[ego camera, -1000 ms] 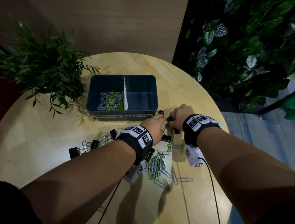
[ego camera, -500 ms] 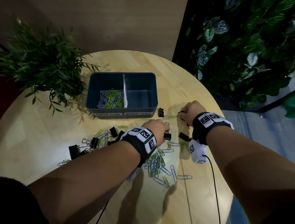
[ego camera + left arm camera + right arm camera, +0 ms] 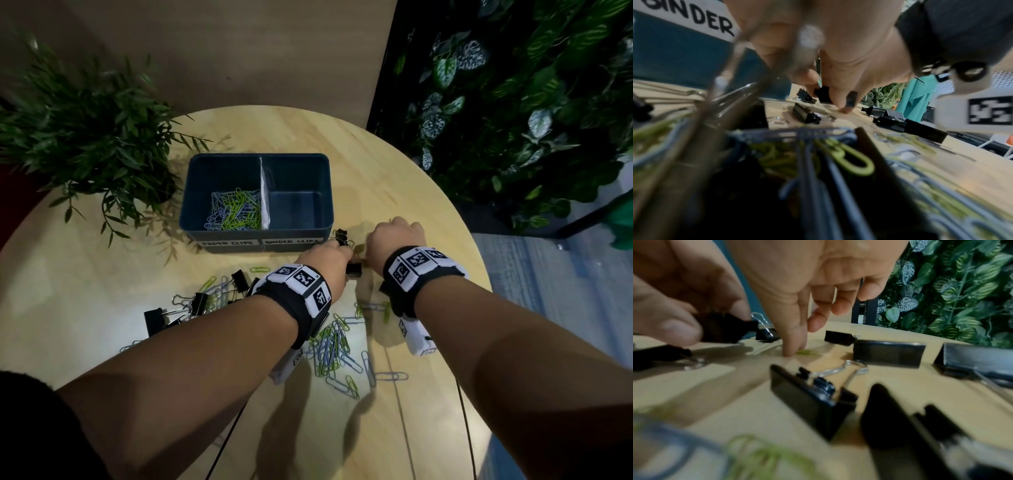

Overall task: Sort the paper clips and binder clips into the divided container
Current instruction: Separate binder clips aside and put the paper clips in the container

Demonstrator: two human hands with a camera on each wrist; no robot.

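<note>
Right hand (image 3: 828,272), fingertips (image 3: 791,345) on the table (image 3: 900,382) at a green paper clip (image 3: 806,352); left hand (image 3: 674,296) grips a binder clip (image 3: 721,329) among loose clips (image 3: 809,399).

Binder clips (image 3: 888,353) crowd the table (image 3: 404,185) just behind and right of my right hand (image 3: 394,240); my left hand (image 3: 329,263) sits close on its other side; the bin (image 3: 291,156) wall stands just ahead-left, open above.
</note>
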